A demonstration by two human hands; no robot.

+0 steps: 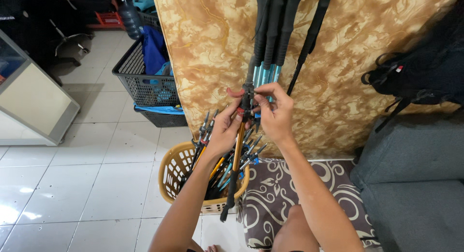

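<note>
I hold a telescopic trekking pole (238, 155) upright in front of me, with an orange lower shaft and a black tip hanging down. My left hand (223, 129) grips it just below a black clamp with a red lever (244, 95). My right hand (275, 114) pinches that clamp from the right. Above the hands rise several more poles (270, 44) with teal shafts and black foam grips, leaning on a marbled tan mattress (212, 44). Under my hands a tan plastic basket (175, 172) holds several more poles, tips up.
A dark grey laundry basket (140, 83) with blue cloth stands on the white tiled floor at the left, beside a glass-fronted cabinet (34, 102). A brown patterned cushion (270, 194) and grey sofa (415, 184) lie at the right, with a black backpack (425, 68) above.
</note>
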